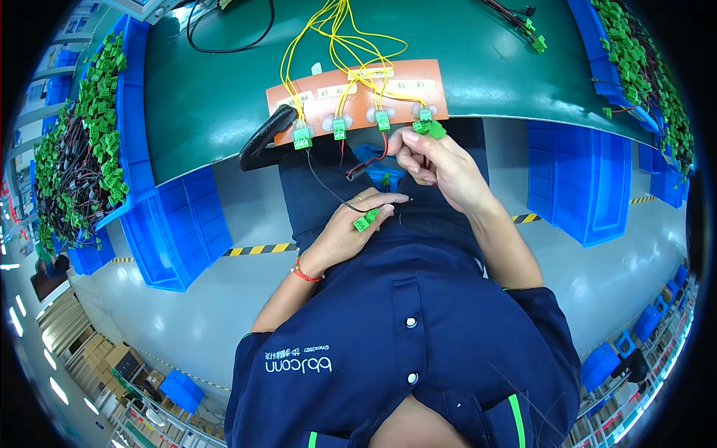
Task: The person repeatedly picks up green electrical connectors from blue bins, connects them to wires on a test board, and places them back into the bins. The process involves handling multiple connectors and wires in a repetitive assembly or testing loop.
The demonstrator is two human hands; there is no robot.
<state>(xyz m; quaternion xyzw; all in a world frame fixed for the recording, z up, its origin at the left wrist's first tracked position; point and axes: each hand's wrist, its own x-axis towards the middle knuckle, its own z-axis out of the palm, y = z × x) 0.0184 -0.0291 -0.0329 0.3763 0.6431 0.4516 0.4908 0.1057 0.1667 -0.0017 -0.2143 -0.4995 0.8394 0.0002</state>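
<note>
An orange-brown board (358, 93) with a row of green terminal connectors lies at the front edge of the green table, yellow wires running up from it. My right hand (441, 168) is closed, thumb and fingertips pinched just below the right-hand green connectors (429, 128). What it pinches is hidden. A red and black wire (386, 145) hangs beside its fingertips. My left hand (355, 224) is lower, before my lap, its fingers pointing right. By its thumb it holds a green connector (366, 219) joined by a black wire (321, 183) to the leftmost connector (302, 139).
Blue bins full of green connectors and wires stand at the left (134, 142) and right (609, 82). A black clamp-like piece (265, 138) grips the board's left end. More wired connectors (536, 39) lie on the table (478, 75). Blue crates (175, 231) stand below.
</note>
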